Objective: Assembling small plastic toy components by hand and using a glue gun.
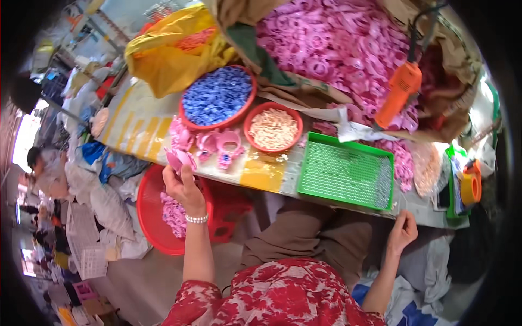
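Note:
My left hand, with a beaded bracelet at the wrist, pinches a pink plastic part above the table's front left edge. Next to it on the table lie several more pink plastic parts, some with a ring shape. At the front right edge, by the corner of a green tray, my right hand is closed with thumb and fingers together. Whatever it may hold is too small to make out. Small grey pieces, likely screws, are gathered at the tray's right end.
Bowls of blue pieces and cream pieces stand behind the pink parts. A large sack holds many pink parts. An orange electric screwdriver hangs over it. A red basin sits below left; orange tape is at right.

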